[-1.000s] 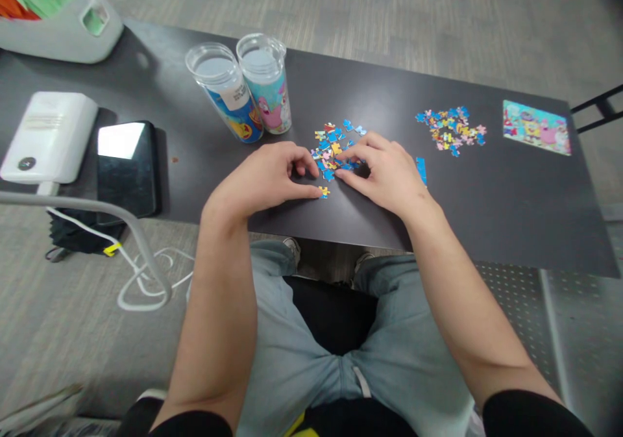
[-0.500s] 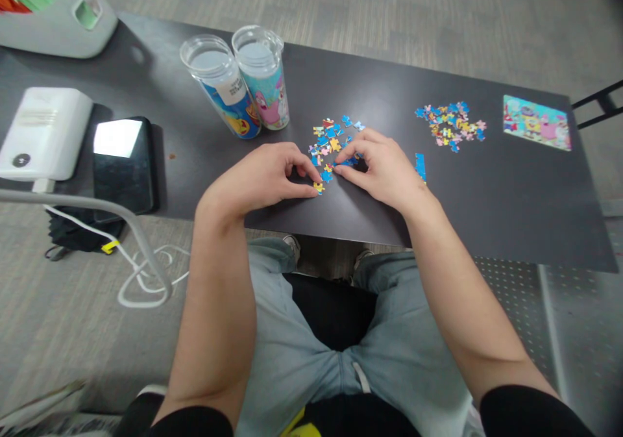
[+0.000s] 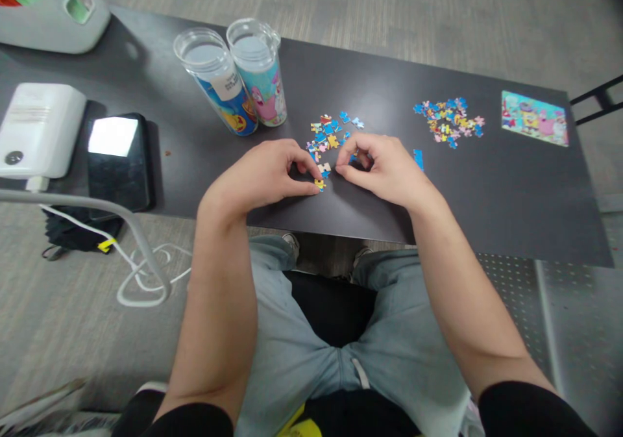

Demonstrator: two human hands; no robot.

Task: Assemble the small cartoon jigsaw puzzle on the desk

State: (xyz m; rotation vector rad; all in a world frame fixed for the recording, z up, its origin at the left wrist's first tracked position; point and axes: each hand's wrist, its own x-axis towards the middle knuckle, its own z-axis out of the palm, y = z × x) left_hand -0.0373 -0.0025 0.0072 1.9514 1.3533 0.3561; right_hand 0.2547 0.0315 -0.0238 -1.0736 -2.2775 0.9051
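My left hand (image 3: 265, 176) rests on the black table (image 3: 341, 86) with its fingers curled, thumb and forefinger pinching a small yellow and blue puzzle piece (image 3: 320, 184). My right hand (image 3: 384, 169) sits just to the right, fingers bent and pinched at a piece I cannot make out. Between and beyond both hands lies a pile of loose puzzle pieces (image 3: 328, 135). A short joined strip of blue pieces (image 3: 418, 159) lies by my right wrist.
Two clear puzzle tubes (image 3: 238, 89) stand at the back left. A second pile of pieces (image 3: 448, 120) and a finished small puzzle (image 3: 534, 117) lie to the right. A black tablet (image 3: 117, 161), a white device (image 3: 36, 128) and a grey bin (image 3: 53, 8) sit at the left.
My right hand has drawn back off the pile and curled into a pinch. The left hand has kept its hold on the yellow piece. The view shifted slightly.
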